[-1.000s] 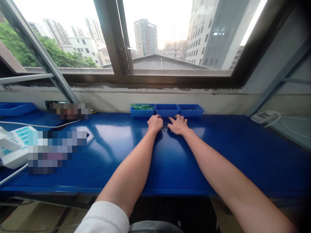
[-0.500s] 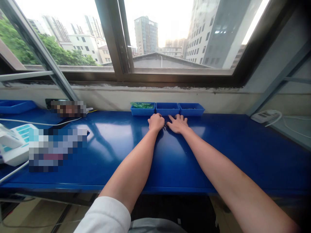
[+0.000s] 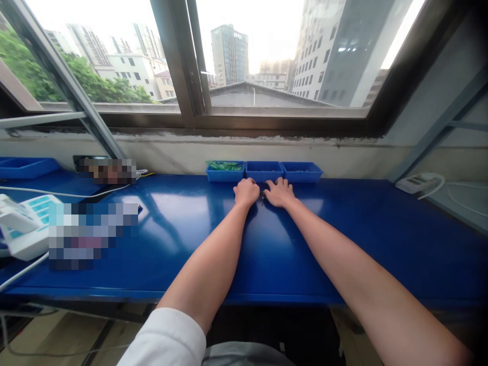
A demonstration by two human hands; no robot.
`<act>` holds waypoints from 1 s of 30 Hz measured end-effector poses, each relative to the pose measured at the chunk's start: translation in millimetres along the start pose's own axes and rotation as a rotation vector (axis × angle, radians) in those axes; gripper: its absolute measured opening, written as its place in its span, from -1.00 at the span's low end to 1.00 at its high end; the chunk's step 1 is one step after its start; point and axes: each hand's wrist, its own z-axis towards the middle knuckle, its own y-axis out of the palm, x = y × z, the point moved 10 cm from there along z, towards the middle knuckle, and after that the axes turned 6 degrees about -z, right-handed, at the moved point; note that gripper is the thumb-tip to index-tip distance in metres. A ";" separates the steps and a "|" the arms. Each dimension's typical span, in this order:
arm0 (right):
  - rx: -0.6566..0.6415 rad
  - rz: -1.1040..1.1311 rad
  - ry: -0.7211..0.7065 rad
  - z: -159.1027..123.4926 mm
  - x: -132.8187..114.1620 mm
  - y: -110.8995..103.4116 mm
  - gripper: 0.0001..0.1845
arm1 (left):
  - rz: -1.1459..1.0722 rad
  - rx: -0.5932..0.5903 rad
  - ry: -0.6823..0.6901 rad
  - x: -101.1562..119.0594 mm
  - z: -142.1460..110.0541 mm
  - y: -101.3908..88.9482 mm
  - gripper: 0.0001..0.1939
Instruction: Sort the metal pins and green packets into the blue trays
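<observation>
Both arms reach far out over a glossy blue bench. My left hand is curled into a fist, knuckles up, resting on the bench top. My right hand lies beside it, fingers drawn together toward the left hand. Between the two hands lies a small dark thin piece, too small to name. Just beyond the hands stand three small blue trays in a row: the left tray holds green parts, the middle tray and the right tray hold tiny bits.
A white and teal device with cables sits at the left, with another blue tray behind it. A white power strip lies at the far right. A window wall rises directly behind the trays.
My right hand's fingers, spread flat earlier, have drawn together and the hand has slid left toward the left fist. The dark piece between them is more covered.
</observation>
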 end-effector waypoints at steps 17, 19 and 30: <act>0.062 0.136 -0.105 -11.5 8.8 -12.6 -0.76 | 0.049 -0.032 0.135 13.8 -7.2 3.6 -0.69; 0.091 0.180 -0.119 -11.5 8.4 -16.0 -0.77 | 0.030 -0.027 0.179 19.4 -9.4 3.1 -0.69; 0.287 0.778 -0.243 -12.9 7.4 -41.8 -0.84 | -0.125 -0.098 0.487 56.8 -27.0 3.3 -0.73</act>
